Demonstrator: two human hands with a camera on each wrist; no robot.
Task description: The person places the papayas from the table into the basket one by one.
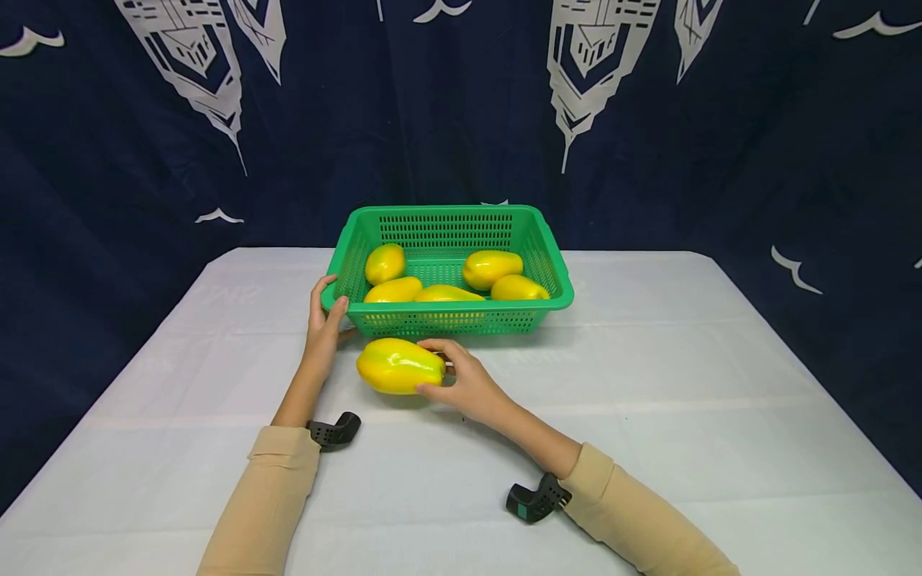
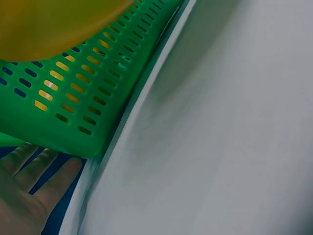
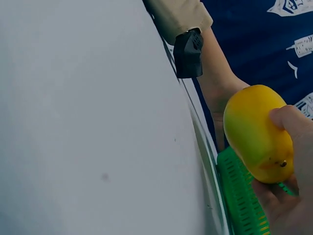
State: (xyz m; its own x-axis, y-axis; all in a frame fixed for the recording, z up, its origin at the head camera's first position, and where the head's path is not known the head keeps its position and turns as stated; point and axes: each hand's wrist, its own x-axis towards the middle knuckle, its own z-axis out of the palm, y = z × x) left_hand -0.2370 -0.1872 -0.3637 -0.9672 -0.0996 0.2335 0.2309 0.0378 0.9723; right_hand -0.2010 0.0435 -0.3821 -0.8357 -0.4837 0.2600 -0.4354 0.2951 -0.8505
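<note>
My right hand (image 1: 471, 388) holds a glossy yellow papaya (image 1: 396, 366) just in front of the green basket (image 1: 446, 307), thumb on the near side and fingers around its right end. In the right wrist view, the held papaya (image 3: 254, 129) has a greenish side and a small dark stem spot. My left hand (image 1: 324, 328) grips the basket's front left corner, with thumb at the front rim and a finger on the left rim. Its spread fingers (image 2: 58, 183) reach the basket wall in the left wrist view. Several yellow papayas (image 1: 493, 269) lie inside the basket.
A white cloth covers the table (image 1: 648, 360) under the basket. Behind it hangs a dark blue curtain (image 1: 403, 104) with white printed shapes. Both wrists carry black camera mounts (image 1: 536, 500) that stick out inward above the table.
</note>
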